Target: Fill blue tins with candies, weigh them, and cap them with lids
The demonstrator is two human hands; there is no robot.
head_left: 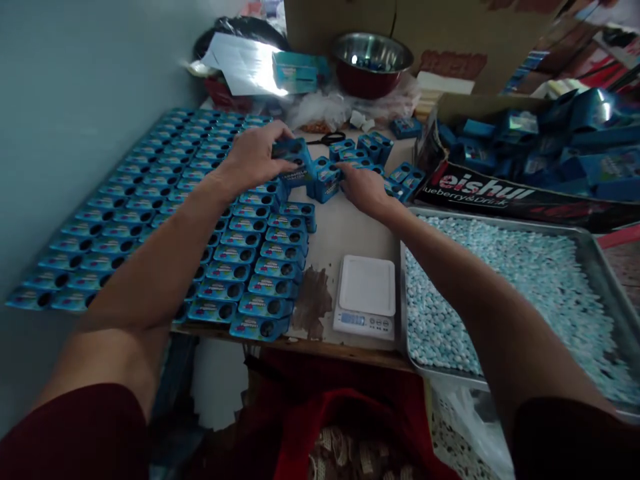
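Blue box point(299, 157) lies between fingers point(281, 131) of the left hand point(255, 151).

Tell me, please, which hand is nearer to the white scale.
Right. The right hand is beyond the white scale; the left hand is farther, beyond it and leftward.

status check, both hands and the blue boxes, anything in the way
Left hand gripping a blue box. Right hand at the neighbouring box, hold unclear. Scissors beyond, apparently not blocking.
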